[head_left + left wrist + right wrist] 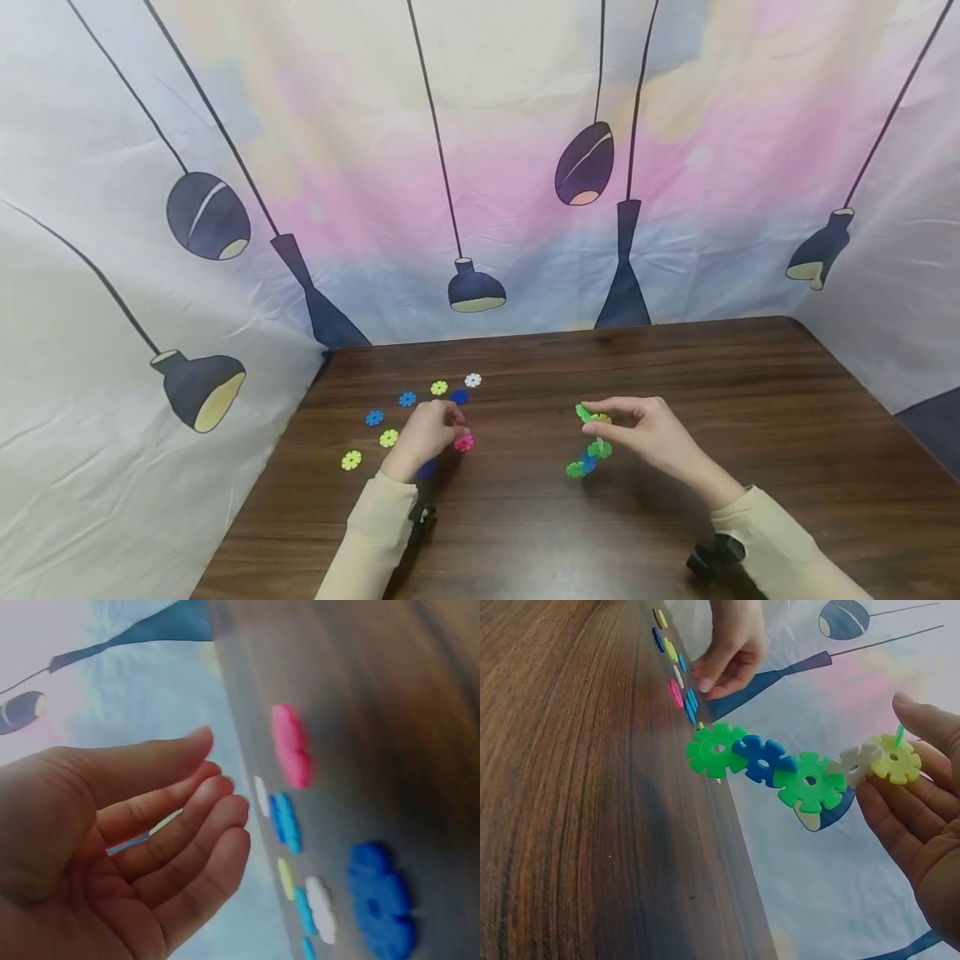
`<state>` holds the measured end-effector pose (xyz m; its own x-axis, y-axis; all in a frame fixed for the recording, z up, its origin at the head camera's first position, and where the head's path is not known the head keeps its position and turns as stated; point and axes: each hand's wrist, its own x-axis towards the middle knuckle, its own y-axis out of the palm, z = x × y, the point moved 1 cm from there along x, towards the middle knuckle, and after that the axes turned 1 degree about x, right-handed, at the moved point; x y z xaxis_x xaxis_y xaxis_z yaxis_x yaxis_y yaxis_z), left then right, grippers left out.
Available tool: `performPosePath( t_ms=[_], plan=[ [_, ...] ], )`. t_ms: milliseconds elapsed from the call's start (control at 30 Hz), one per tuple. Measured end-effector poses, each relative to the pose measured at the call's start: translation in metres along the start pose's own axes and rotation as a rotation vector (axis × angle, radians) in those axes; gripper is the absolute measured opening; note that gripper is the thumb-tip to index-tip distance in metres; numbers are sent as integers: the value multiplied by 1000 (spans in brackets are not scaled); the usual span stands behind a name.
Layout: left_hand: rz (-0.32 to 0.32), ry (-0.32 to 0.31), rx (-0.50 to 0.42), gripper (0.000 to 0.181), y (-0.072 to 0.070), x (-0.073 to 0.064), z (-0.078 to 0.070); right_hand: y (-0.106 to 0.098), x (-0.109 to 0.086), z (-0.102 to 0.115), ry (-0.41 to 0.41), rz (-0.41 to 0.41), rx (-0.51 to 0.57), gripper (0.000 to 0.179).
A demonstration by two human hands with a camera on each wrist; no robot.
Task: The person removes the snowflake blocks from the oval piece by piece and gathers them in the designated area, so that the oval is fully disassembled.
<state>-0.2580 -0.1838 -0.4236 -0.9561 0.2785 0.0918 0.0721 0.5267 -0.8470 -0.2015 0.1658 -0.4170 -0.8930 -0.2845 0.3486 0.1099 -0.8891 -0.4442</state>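
Observation:
My right hand (654, 432) pinches one end of a chain of interlocking snowflake discs (808, 782) and holds it above the table. From the free end, the right wrist view shows green, blue, green, white and yellow discs, with a green one edge-on by the thumb. Over the loose discs on the left hovers my left hand (426, 433), fingers loosely bent and nothing between them. Nearest to it are a pink disc (464, 442) by the fingertips and a dark blue disc (381, 904), partly hidden under the hand in the head view.
Several loose discs lie around the left hand: a white disc (472, 380), a yellow disc (351, 460) and a blue disc (374, 417) among them. The brown wooden table (780, 400) meets a lamp-printed cloth (525, 233) at its back and left edges.

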Motion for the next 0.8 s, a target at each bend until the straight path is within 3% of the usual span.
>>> performPosePath(
  t_ms=[433, 633, 800],
  plan=[
    [-23, 170, -146, 11, -9, -10, -48, 2, 1, 2, -14, -1, 24, 22],
    [-68, 297, -189, 13, -1, -15, -68, 5, 0, 6, -33, 16, 29, 21],
    [-70, 358, -273, 13, 5, -22, -81, 8, 0, 7, -25, 65, 18, 21]
  ],
)
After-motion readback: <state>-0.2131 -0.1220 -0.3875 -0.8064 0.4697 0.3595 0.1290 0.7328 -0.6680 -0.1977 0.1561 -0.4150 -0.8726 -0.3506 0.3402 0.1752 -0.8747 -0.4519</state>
